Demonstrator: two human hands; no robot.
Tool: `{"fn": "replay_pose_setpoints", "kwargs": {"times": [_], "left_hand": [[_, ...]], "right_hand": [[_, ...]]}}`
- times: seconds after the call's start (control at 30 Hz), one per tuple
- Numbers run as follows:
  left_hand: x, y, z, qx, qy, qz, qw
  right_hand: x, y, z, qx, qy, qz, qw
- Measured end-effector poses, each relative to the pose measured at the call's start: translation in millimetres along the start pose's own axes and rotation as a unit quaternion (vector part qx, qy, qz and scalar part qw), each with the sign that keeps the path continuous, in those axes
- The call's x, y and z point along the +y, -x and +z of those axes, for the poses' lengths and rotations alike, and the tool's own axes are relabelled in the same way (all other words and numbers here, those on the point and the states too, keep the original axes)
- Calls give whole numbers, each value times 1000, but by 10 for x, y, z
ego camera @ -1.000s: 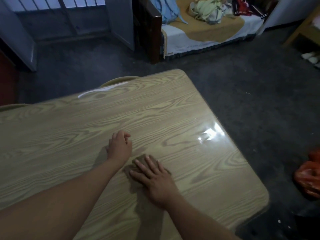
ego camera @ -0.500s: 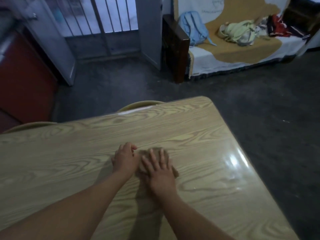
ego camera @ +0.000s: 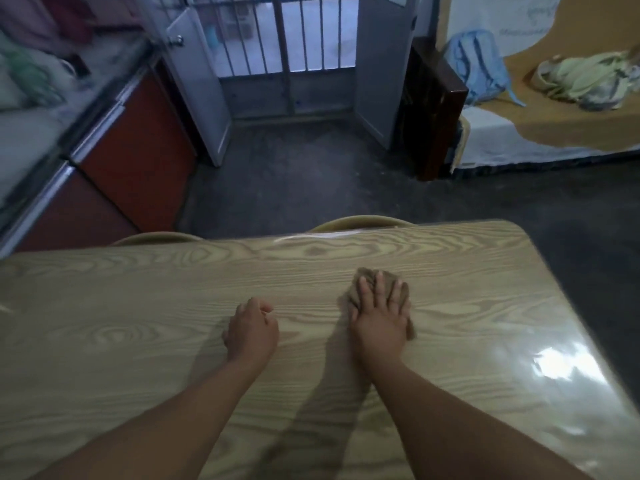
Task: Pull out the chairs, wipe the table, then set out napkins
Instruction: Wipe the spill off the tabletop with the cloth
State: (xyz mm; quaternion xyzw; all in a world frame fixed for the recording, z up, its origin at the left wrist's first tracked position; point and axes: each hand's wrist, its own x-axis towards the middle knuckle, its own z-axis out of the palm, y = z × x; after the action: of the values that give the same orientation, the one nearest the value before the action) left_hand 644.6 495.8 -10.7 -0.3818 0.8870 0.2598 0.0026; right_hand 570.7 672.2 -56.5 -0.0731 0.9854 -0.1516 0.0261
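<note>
Dim room, daylight through barred door (ego camera: pixel 287 46), glare on table (ego camera: pixel 554 368) (right corner), blurred edges

On the table (ego camera: pixel 138 341), the cloth (ego camera: pixel 360 289) lies right of centre under the right hand (ego camera: pixel 379 318); the left hand (ego camera: pixel 251 330) rests to its left, apart. Two chair backs (ego camera: pixel 360 223) stand behind the far edge

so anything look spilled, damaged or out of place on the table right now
Nothing stands out. The glossy wood-grain table shows no spill or damage; the right hand presses flat on a crumpled brown cloth, the left hand rests loosely curled beside it.
</note>
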Motion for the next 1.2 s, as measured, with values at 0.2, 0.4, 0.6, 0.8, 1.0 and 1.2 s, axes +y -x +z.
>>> {"fn": "replay_pose_setpoints", "kwargs": {"times": [0.2, 0.4, 0.6, 0.8, 1.0, 1.2], "left_hand": [[-497, -120, -276, 98, 16, -49, 994], [-681, -26, -244, 53, 31, -59, 996], [-654, 472, -22, -75, 28, 95, 992], [-889, 909, -89, -123, 25, 157, 980], [-1439, 970, -379, -83, 61, 128, 986], [-2125, 793, -812, 1, 38, 44, 998]], "right_hand": [[-1403, 455, 336, -201, 15, -366, 908], [-1022, 591, 224, -169, 55, -374, 910], [453, 1039, -273, -98, 64, 12, 993], [589, 2122, -246, -45, 35, 176, 983], [-875, 2562, 275, -63, 14, 32, 997], [-1930, 3032, 630, -164, 0, -279, 946]]}}
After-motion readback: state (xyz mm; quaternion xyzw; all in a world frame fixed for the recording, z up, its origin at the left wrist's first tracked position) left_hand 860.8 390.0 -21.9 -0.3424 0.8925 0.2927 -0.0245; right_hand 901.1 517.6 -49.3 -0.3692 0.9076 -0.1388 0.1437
